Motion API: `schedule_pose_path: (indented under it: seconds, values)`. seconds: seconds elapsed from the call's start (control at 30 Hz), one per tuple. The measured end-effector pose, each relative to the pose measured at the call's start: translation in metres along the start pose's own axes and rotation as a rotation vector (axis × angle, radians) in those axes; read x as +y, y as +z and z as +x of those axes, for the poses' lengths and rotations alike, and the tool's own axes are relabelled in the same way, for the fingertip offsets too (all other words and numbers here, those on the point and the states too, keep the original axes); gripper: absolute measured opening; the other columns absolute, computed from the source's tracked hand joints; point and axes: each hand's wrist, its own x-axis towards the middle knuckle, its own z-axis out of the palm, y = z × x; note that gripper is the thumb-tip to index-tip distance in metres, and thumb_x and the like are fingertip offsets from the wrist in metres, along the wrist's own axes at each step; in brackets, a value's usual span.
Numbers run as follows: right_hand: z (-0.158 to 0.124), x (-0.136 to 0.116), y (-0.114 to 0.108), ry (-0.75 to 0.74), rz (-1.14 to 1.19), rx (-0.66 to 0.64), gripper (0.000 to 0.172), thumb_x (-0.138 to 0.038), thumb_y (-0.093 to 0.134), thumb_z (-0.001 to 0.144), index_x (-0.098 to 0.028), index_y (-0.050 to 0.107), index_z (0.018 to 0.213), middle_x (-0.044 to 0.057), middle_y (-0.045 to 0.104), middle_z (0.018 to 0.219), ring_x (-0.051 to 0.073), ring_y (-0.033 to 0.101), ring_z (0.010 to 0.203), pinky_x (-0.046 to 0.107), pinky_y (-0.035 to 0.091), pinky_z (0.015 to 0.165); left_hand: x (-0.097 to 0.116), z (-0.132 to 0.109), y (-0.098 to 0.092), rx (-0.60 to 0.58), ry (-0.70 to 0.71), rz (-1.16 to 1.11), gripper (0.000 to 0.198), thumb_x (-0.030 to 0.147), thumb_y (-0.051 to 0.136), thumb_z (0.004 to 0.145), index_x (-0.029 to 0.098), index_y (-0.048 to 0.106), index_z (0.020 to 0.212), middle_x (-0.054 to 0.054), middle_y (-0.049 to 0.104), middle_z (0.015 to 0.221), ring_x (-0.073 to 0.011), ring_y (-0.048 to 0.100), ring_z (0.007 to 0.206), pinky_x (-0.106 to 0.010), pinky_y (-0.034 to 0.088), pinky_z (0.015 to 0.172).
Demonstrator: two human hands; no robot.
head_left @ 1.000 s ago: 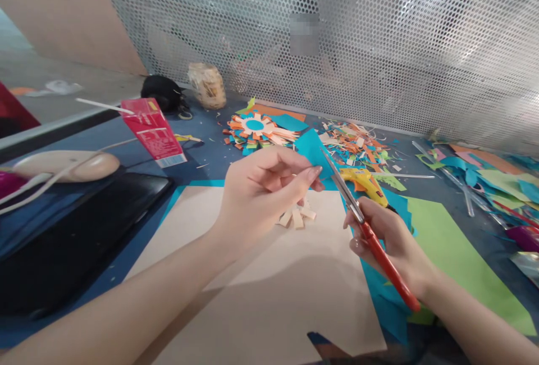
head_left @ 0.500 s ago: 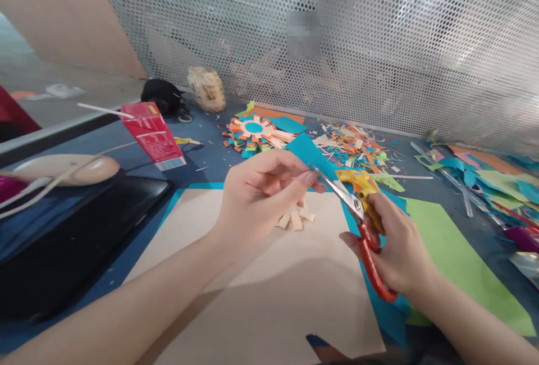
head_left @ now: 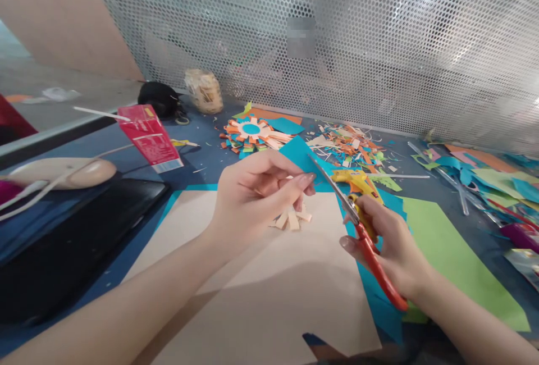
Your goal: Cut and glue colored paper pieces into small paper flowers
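My left hand [head_left: 259, 199] is closed in a pinch, thumb against fingers, on a blue paper piece [head_left: 296, 151]. Its fingers hide the lower edge of that piece. My right hand [head_left: 389, 244] grips red-handled scissors [head_left: 350, 208], blades pointing up and left beside the blue piece. Whether the blades touch the paper, I cannot tell. Below my left fingertips, a small cream fringed paper flower [head_left: 290, 219] lies on a large cream sheet [head_left: 269, 297]. A yellow glue gun [head_left: 353, 178] lies just behind my right hand.
A layered paper flower [head_left: 251, 129] and paper scraps [head_left: 351, 143] lie at the back, before a perforated metal panel [head_left: 252, 28]. Left are a pink drink carton [head_left: 149, 137] and a black phone-like slab [head_left: 84, 241]. Green paper [head_left: 458, 264] and coloured offcuts [head_left: 497, 177] lie right.
The scissors have turned steeper, their tips moving slightly up, and the handles look closer together. My left hand still pinches the blue piece. The view has shifted slightly.
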Motion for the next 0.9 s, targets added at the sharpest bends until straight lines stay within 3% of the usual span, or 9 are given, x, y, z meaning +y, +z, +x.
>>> schedule_pose_path:
  seconds: [0.1,0.2,0.33,0.6,0.77,0.9]
  values:
    - [-0.0015,-0.0007,-0.0010,0.079,0.321,-0.238,0.034,-0.052,0.052,0.077,-0.020,0.042,0.079,-0.005,0.039,0.062,0.009,0.031,0.052,0.022,0.027,0.045,0.0000,0.0004,-0.0003,0.012,-0.035,-0.026,0.007,0.014,0.067,0.071,0.019,0.062,0.068,0.004,0.061,0.057,-0.0085,0.057,0.042,-0.019,0.049,0.038]
    - [-0.0017,-0.0006,-0.0016,0.107,0.495,-0.314,0.042,-0.060,0.052,0.075,-0.019,0.044,0.081,-0.005,0.039,0.062,0.008,0.028,0.051,0.022,0.025,0.045,0.0012,0.0022,0.0004,0.019,-0.073,-0.025,0.010,0.014,0.068,0.070,0.018,0.059,0.065,0.004,0.059,0.053,-0.0086,0.056,0.038,-0.019,0.049,0.036]
    - [-0.0005,0.0001,-0.0020,0.135,0.587,-0.328,0.047,-0.065,0.052,0.073,-0.019,0.043,0.080,-0.005,0.037,0.062,0.007,0.025,0.050,0.022,0.023,0.045,0.0041,0.0041,0.0020,0.039,-0.109,0.020,0.014,0.015,0.069,0.067,0.018,0.056,0.063,0.005,0.058,0.053,-0.0084,0.055,0.037,-0.019,0.048,0.035]
    - [-0.0016,0.0035,-0.0013,0.114,0.509,-0.310,0.046,-0.064,0.051,0.074,-0.019,0.046,0.082,-0.004,0.040,0.065,0.008,0.031,0.053,0.021,0.027,0.046,0.0059,0.0051,0.0016,0.060,-0.089,0.063,0.013,0.013,0.066,0.067,0.017,0.055,0.062,0.005,0.056,0.054,-0.0080,0.054,0.038,-0.020,0.047,0.036]
    - [-0.0020,0.0041,-0.0002,0.145,0.606,-0.309,0.044,-0.062,0.054,0.074,-0.020,0.045,0.085,-0.006,0.036,0.061,0.007,0.026,0.049,0.021,0.023,0.043,0.0052,0.0063,0.0026,0.062,-0.085,0.057,0.011,0.011,0.064,0.067,0.016,0.055,0.062,0.004,0.056,0.054,-0.0075,0.054,0.040,-0.019,0.048,0.037]
    - [-0.0005,-0.0004,-0.0009,0.168,0.557,-0.299,0.042,-0.060,0.054,0.075,-0.019,0.044,0.081,-0.005,0.037,0.062,0.007,0.026,0.049,0.021,0.024,0.043,0.0061,0.0057,0.0034,0.067,-0.090,0.072,0.011,0.011,0.063,0.066,0.016,0.055,0.062,0.004,0.056,0.053,-0.0073,0.053,0.039,-0.018,0.048,0.037]
